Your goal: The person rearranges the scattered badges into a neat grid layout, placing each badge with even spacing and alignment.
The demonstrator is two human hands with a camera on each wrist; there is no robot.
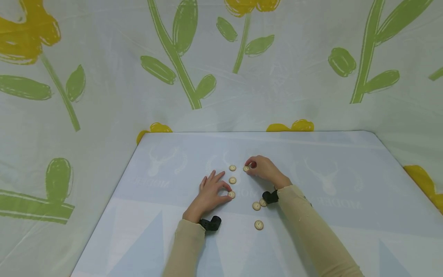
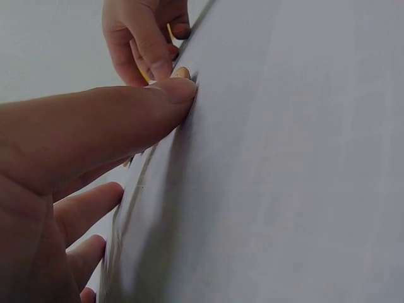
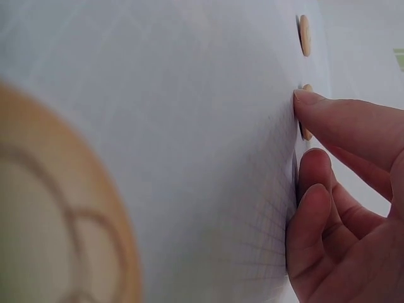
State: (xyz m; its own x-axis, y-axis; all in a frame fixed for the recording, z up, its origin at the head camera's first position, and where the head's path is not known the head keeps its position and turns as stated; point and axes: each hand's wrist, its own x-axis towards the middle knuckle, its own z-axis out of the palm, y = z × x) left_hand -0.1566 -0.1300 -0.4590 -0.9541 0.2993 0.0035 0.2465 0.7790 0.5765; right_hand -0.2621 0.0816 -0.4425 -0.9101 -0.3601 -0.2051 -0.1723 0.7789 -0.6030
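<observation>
In the head view, my left hand (image 1: 210,192) lies low over the table, pinching a small round wooden disc (image 1: 231,195) between thumb and index finger, the other fingers spread. Only a sliver of that disc (image 2: 183,73) shows past the thumb in the left wrist view. Farther back, my right hand (image 1: 264,169) pinches another wooden disc (image 1: 246,169) at its left side, thumb and index finger on the rim. Two more discs, a far one (image 1: 232,168) and a nearer one (image 1: 232,180), lie in a column beyond the left hand's disc.
Near the right wrist lie a pair of discs (image 1: 256,206), with a single disc (image 1: 258,225) closer to me. Carved lines mark the disc (image 3: 57,208) close to the right wrist camera. A flower-printed curtain (image 1: 277,88) hangs behind the table (image 1: 138,227).
</observation>
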